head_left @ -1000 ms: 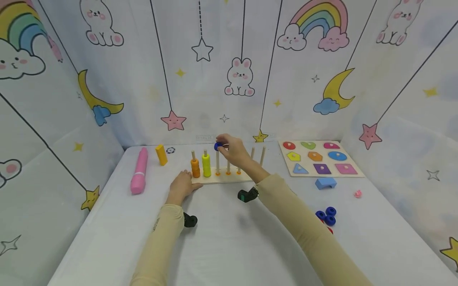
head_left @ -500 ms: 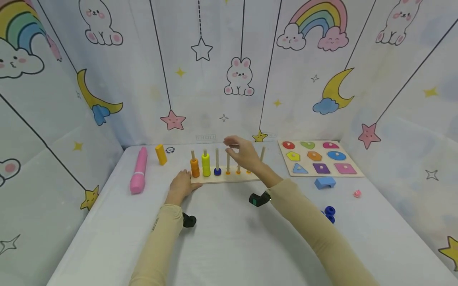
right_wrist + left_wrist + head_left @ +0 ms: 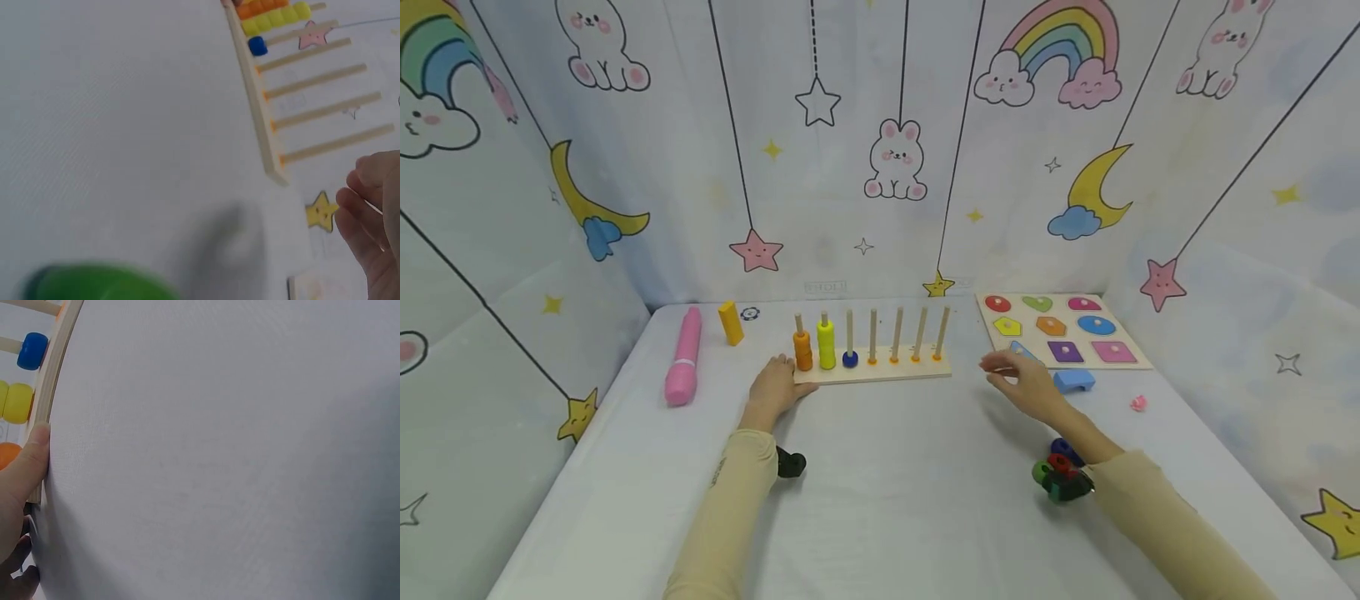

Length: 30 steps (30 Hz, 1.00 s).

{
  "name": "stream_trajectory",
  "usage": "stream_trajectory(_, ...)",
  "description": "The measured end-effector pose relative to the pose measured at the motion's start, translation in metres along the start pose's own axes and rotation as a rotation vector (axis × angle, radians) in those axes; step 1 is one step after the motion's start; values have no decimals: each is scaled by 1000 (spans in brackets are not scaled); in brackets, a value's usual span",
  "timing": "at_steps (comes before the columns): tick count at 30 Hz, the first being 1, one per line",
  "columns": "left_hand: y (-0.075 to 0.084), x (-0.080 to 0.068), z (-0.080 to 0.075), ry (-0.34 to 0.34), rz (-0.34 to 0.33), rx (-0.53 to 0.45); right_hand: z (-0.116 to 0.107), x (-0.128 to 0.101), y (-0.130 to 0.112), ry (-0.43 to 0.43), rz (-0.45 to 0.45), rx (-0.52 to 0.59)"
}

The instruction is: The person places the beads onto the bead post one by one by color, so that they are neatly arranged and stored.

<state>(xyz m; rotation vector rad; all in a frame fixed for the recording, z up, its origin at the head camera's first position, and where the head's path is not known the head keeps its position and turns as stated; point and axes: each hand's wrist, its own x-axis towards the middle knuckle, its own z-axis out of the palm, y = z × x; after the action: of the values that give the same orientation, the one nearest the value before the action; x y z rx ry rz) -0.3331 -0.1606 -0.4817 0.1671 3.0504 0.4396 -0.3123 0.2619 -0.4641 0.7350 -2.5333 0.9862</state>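
A wooden peg rack [image 3: 872,374] stands at the far middle of the table, with several upright pegs. Orange rings [image 3: 802,351] fill its first peg, yellow rings [image 3: 827,345] the second, and one blue ring [image 3: 850,359] sits at the foot of the third. My left hand [image 3: 777,385] rests on the rack's left end, its thumb [image 3: 28,464] against the base edge [image 3: 52,375]. My right hand [image 3: 1024,383] hovers empty over the table right of the rack, fingers relaxed [image 3: 369,225]. Loose blue and red rings [image 3: 1063,456] lie by my right wrist.
A shape puzzle board [image 3: 1060,329] lies at the far right, with a blue arch block [image 3: 1074,381] in front of it and a small pink piece [image 3: 1138,403] beside. A pink cylinder [image 3: 682,357] and a yellow block [image 3: 730,322] sit at the far left. Patterned walls enclose the table.
My right hand dropped the blue ring onto the third peg, then drew back to the right and down toward the loose rings. The left hand stayed on the rack.
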Motion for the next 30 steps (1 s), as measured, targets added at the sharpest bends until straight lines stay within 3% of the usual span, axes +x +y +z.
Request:
stream_trajectory(5,-3,0,4,-22,-11,5,-29,-49,22,-36,75,-87)
stream_trajectory(10,-5,-1,5,-8,-25,15,-47,-79,31,-51,88,-112)
stream_trajectory(18,-5,-3,6,-2,-20,10,-59,-106,31,-154,128,-116)
stream_trajectory(30,-3,4,4,19,-5,-11,-77,-137,39,-135,137,-162)
